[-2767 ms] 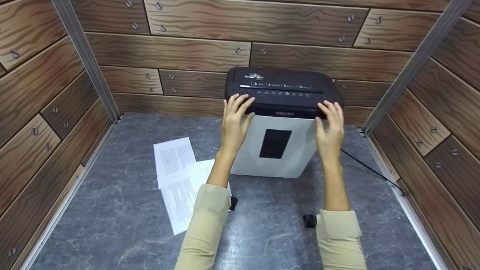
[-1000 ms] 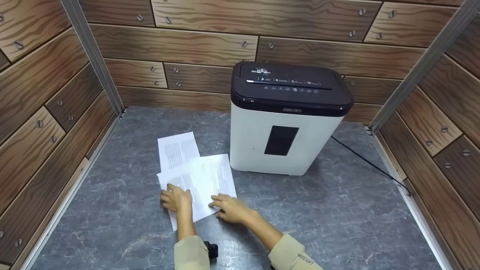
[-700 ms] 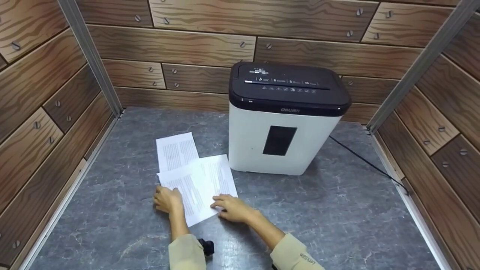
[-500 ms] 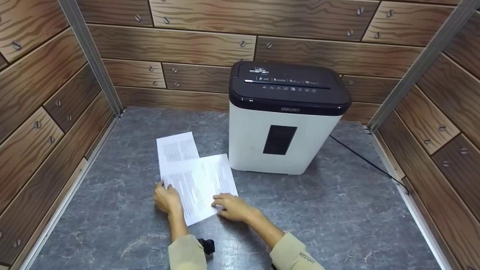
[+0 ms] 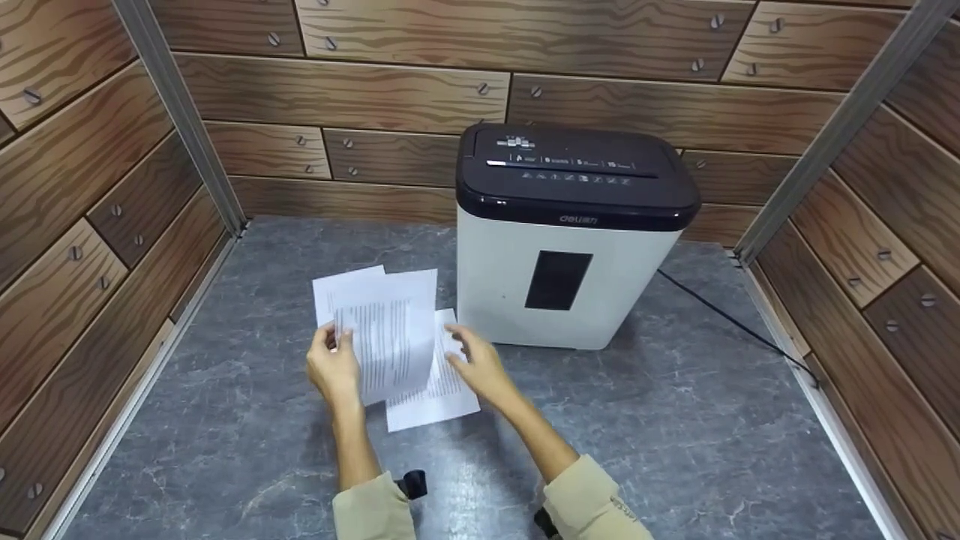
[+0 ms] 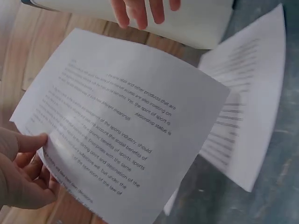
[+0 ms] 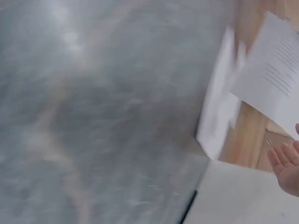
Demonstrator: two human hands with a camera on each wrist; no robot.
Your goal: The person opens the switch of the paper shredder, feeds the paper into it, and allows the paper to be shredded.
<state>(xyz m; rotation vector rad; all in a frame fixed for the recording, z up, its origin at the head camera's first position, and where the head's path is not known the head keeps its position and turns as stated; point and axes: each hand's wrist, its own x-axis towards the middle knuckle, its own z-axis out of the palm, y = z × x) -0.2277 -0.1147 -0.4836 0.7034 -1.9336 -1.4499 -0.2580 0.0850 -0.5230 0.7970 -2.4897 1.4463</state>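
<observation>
My left hand (image 5: 334,369) pinches the left edge of a printed sheet of paper (image 5: 390,337), which is raised off the floor and slightly bowed. In the left wrist view the thumb lies on the front of this sheet (image 6: 126,126). My right hand (image 5: 481,366) hovers just right of the raised sheet, fingers spread and holding nothing. Beneath lies a second printed sheet (image 5: 442,401), partly covered. Behind the raised sheet, the top of a third sheet (image 5: 326,289) shows. A white paper shredder (image 5: 495,285) with a dark lid (image 5: 570,187) stands to the right.
A black power cord (image 5: 731,326) runs from behind the shredder to the right wall. Wood-pattern walls (image 5: 375,97) with metal corner posts (image 5: 180,112) enclose the grey marbled surface (image 5: 247,405) on the back and sides.
Both hands left the shredder and went to the papers. The left hand has since lifted the top sheet up and away, uncovering the sheet below; the right hand has risen off the paper.
</observation>
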